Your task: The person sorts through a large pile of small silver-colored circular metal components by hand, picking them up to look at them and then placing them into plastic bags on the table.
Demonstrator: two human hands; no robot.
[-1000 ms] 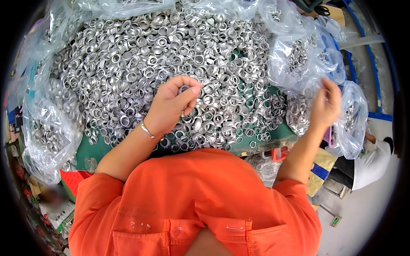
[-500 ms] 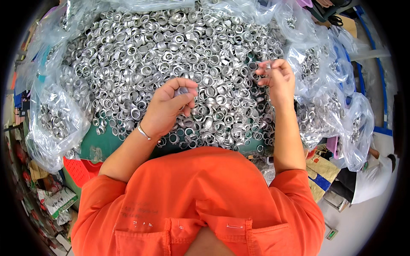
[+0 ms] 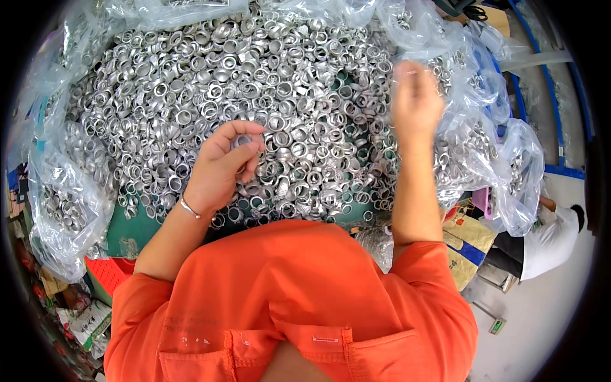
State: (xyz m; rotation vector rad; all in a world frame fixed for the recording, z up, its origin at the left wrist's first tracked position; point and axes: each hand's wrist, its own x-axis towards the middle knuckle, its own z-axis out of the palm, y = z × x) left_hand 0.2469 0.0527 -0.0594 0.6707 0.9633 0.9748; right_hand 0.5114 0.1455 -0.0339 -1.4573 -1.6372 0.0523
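A broad heap of silver metal rings (image 3: 286, 89) covers the green tabletop in front of me. Over the near middle of the heap, my left hand (image 3: 219, 162) is closed, its thumb and curled fingers around a silver ring (image 3: 242, 141) that shows in the gap between them. My right hand (image 3: 417, 102) is raised at the heap's right side, close to the clear plastic bags. Motion smears its fingers, so whether it holds anything does not show.
Clear plastic bags of rings line the left (image 3: 67, 210) and right (image 3: 468, 153) sides. Green tabletop (image 3: 130, 229) shows at the near left, above a red basket (image 3: 111, 272). At the right are a yellow-and-blue sack (image 3: 468, 245) and another person in a white top (image 3: 550, 239).
My right hand has swung up and away to the right side of the heap, now blurred. The whole view has shifted slightly left; my left hand keeps its closed hold on the ring.
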